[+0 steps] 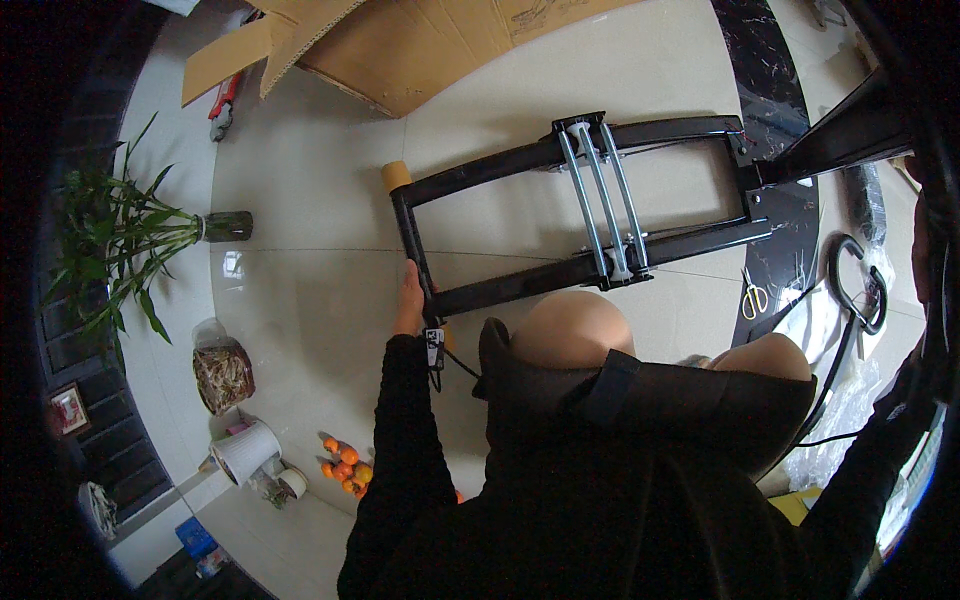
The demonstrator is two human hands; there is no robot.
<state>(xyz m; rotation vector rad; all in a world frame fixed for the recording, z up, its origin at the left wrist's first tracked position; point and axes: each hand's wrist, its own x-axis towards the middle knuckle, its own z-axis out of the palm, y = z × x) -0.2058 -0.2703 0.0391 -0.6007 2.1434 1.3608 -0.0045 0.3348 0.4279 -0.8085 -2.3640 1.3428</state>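
A long black metal frame (520, 285) lies on the floor before my knees, with three silver rods (597, 195) across its middle. A yellow-tan cap (396, 176) covers one end of its left crossbar. My left hand (410, 302) is closed on the near part of that crossbar, just above a small dark box with a cable (434, 350). From the frame's right end a thick black post (840, 130) rises toward the right rim. My right hand (921, 235) is partly visible there, around a dark bar (940, 320); most of its fingers are hidden.
An open cardboard box (420, 55) stands at the far side, near red-handled pliers (225, 105). Potted plants (230, 227) and oranges (346, 466) are on the left. Scissors (754, 297), a curved black handle (850, 285) and clear plastic wrap (835, 440) lie at right.
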